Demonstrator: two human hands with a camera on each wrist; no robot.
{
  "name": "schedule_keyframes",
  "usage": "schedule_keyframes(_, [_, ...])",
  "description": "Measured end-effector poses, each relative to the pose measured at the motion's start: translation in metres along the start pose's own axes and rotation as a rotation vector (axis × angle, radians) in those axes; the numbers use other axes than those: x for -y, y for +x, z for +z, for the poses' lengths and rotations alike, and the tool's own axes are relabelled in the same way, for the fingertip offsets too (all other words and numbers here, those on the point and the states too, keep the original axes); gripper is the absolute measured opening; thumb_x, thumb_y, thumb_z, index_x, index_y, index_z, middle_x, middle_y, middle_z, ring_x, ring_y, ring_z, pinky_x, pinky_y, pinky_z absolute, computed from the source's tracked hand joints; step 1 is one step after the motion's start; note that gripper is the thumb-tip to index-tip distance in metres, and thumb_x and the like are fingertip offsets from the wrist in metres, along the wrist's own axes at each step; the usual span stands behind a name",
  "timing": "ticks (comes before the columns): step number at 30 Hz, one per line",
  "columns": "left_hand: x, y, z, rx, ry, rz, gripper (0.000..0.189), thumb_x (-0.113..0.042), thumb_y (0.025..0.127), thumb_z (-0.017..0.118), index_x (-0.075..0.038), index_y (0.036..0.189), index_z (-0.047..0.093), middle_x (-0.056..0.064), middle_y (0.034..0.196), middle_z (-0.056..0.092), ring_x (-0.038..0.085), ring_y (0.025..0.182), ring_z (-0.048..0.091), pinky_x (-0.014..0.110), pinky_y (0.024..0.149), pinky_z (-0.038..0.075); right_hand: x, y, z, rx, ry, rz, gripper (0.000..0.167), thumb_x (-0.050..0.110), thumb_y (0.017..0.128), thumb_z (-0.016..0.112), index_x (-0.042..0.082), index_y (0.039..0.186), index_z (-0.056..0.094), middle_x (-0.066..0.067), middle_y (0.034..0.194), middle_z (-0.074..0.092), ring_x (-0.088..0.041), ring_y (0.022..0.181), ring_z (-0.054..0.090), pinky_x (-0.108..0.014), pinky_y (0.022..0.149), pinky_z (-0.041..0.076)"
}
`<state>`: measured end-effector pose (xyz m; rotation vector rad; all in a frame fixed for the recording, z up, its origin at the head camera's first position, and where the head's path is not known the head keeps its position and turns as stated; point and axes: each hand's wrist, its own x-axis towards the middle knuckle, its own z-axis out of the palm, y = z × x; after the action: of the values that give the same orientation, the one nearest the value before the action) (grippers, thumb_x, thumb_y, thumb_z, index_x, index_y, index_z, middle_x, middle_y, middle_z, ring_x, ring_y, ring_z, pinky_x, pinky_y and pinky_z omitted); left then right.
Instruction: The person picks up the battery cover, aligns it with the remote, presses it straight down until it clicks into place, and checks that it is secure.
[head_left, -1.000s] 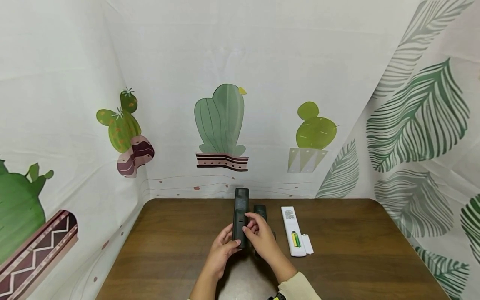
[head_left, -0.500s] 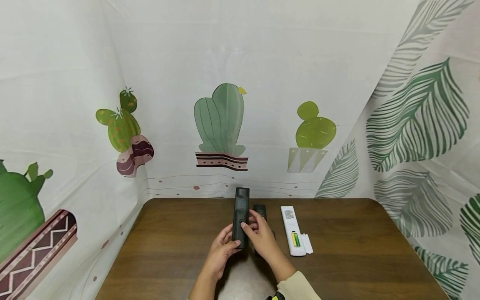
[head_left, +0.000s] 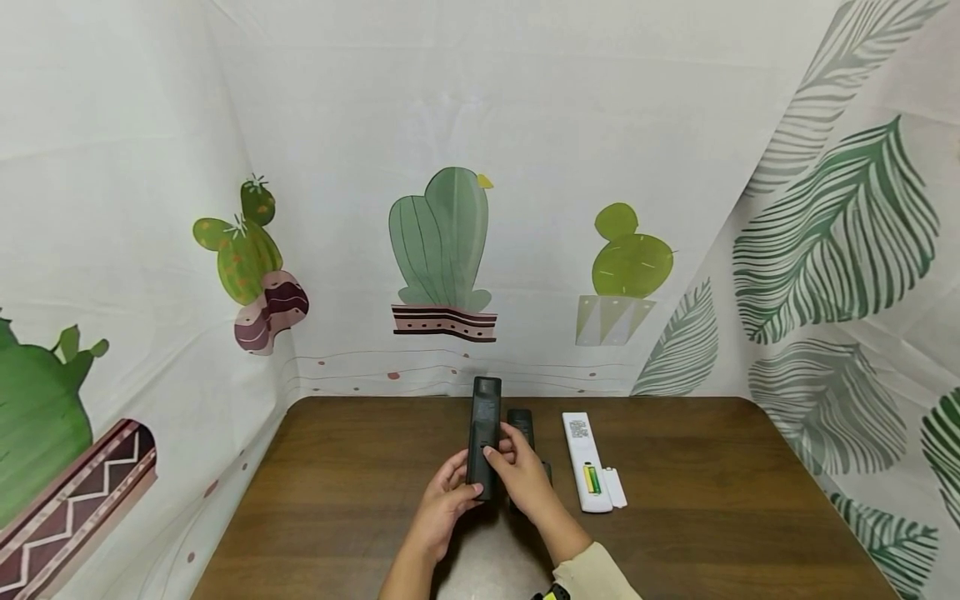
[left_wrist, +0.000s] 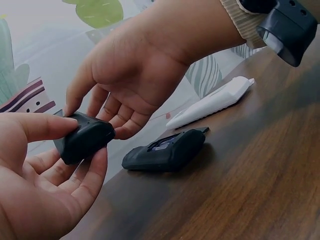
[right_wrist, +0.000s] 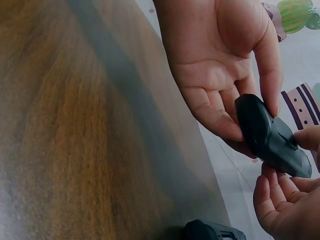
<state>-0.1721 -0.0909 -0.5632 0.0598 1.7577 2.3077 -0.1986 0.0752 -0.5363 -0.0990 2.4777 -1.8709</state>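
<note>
A black remote control [head_left: 486, 417], back side facing up, is held above the table between both hands. My left hand [head_left: 444, 504] grips its near end, thumb on top and fingers beneath, as the left wrist view also shows. From the right side, my right hand [head_left: 525, 475] holds the remote's middle, its thumb pressing on the back near the battery cover's catch and its fingers along the edge. A second black remote [left_wrist: 165, 150] lies on the table under the right hand, its battery compartment uncovered.
A white remote [head_left: 581, 454] lies to the right on the brown wooden table [head_left: 712, 492]. Green and yellow batteries [head_left: 592, 479] show in its compartment, and its white cover [head_left: 614, 487] lies beside it. A printed cloth [head_left: 525, 125] hangs behind the table.
My right thumb and fingers have shifted on the remote, with the index finger leaving its back for the side edge. The remote has moved very slightly to the right.
</note>
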Motion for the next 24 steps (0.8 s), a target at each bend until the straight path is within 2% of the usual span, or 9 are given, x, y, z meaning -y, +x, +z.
schedule_keyframes(4, [0.0, -0.001, 0.001, -0.002, 0.002, -0.002, 0.069, -0.002, 0.091, 0.064, -0.002, 0.153, 0.036, 0.014, 0.134, 0.06, 0.017, 0.104, 0.067, 0.032, 0.09, 0.054, 0.004, -0.002, 0.0, -0.006, 0.02, 0.007, 0.061, 0.027, 0.1, 0.062, 0.004, 0.152, 0.04, -0.016, 0.121, 0.063, -0.023, 0.102, 0.062, -0.034, 0.083, 0.049])
schedule_keyframes(9, [0.0, -0.001, 0.001, -0.001, -0.001, -0.005, 0.069, -0.002, 0.09, 0.065, -0.003, 0.154, 0.036, 0.013, 0.133, 0.06, 0.017, 0.104, 0.067, 0.032, 0.09, 0.054, 0.026, -0.011, -0.005, 0.007, 0.06, 0.011, 0.058, 0.017, 0.099, 0.061, -0.002, 0.149, 0.041, -0.021, 0.117, 0.063, -0.026, 0.098, 0.061, -0.034, 0.082, 0.048])
schedule_keyframes(13, [0.001, -0.001, 0.002, -0.004, -0.001, -0.006, 0.069, -0.002, 0.09, 0.065, -0.003, 0.153, 0.036, 0.012, 0.133, 0.061, 0.017, 0.104, 0.067, 0.032, 0.091, 0.054, 0.041, -0.018, -0.009, 0.018, 0.065, 0.009, 0.057, 0.016, 0.099, 0.061, -0.003, 0.149, 0.041, -0.021, 0.116, 0.062, -0.025, 0.098, 0.06, -0.032, 0.082, 0.048])
schedule_keyframes(24, [0.003, 0.001, 0.001, -0.005, -0.004, -0.009, 0.069, -0.002, 0.09, 0.065, -0.004, 0.153, 0.037, 0.012, 0.133, 0.061, 0.017, 0.104, 0.067, 0.032, 0.091, 0.054, 0.037, -0.017, -0.009, 0.023, 0.089, 0.01, 0.058, 0.016, 0.099, 0.062, -0.003, 0.15, 0.04, -0.021, 0.115, 0.061, -0.023, 0.096, 0.059, -0.032, 0.08, 0.048])
